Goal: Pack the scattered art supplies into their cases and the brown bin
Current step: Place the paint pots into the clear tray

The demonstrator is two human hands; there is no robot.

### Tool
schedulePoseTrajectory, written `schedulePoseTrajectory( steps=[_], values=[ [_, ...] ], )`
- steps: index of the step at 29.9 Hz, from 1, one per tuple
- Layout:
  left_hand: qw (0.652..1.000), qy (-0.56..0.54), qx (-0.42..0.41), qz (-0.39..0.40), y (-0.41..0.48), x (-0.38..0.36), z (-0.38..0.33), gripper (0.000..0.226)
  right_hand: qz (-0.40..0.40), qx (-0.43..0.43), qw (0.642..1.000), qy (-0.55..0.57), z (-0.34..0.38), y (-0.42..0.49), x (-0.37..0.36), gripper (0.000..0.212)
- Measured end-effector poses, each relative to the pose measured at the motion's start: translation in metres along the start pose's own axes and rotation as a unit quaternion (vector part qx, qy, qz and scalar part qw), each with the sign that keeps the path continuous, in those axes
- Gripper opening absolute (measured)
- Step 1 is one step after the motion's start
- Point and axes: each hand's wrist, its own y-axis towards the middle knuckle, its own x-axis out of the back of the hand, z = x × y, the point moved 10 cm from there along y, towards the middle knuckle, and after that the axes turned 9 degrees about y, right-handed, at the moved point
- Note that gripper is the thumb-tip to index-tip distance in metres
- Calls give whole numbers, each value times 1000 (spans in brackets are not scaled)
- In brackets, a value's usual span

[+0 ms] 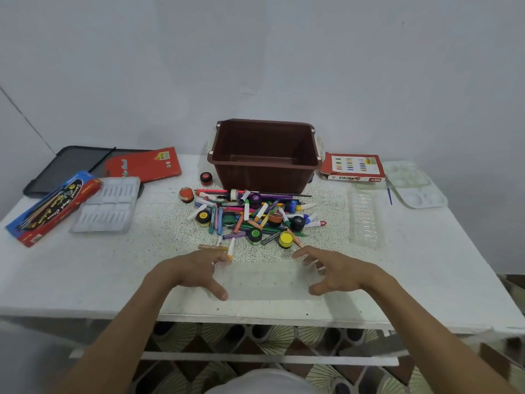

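Note:
A heap of crayons, markers and small paint jars [252, 217] lies mid-table in front of the empty brown bin [267, 172]. Nearer me a clear plastic tray [267, 280] lies flat. My left hand [196, 271] grips its left end, fingers on the far edge and thumb at the near edge. My right hand [335, 273] grips its right end the same way. A white moulded insert [108, 206] and a blue-and-red poster-colour box [54, 207] lie at the left. An oil pastels box [353, 167] sits to the right of the bin.
A black mesh folder [71, 163] and a red booklet [145, 164] lie at the back left. Another clear ribbed tray [365, 220], a white palette [414, 184] and a blue brush [389, 194] lie at the right. The table's front edge [255, 317] is just below my hands.

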Motion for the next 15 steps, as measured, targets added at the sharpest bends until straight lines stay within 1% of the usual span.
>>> schedulePoseTrajectory(
  steps=[4, 9, 15],
  values=[
    [998, 31, -9, -54, 6, 10, 1, 87, -43, 22, 998, -45, 0, 5, 4, 72],
    [994, 50, -11, -99, 13, 17, 3, 92, -89, 48, 992, -77, 1, 11, 6, 74],
    [980, 99, -30, -167, 21, 24, 1, 97, -136, 72, 982, -106, 2, 18, 8, 76]
  ],
)
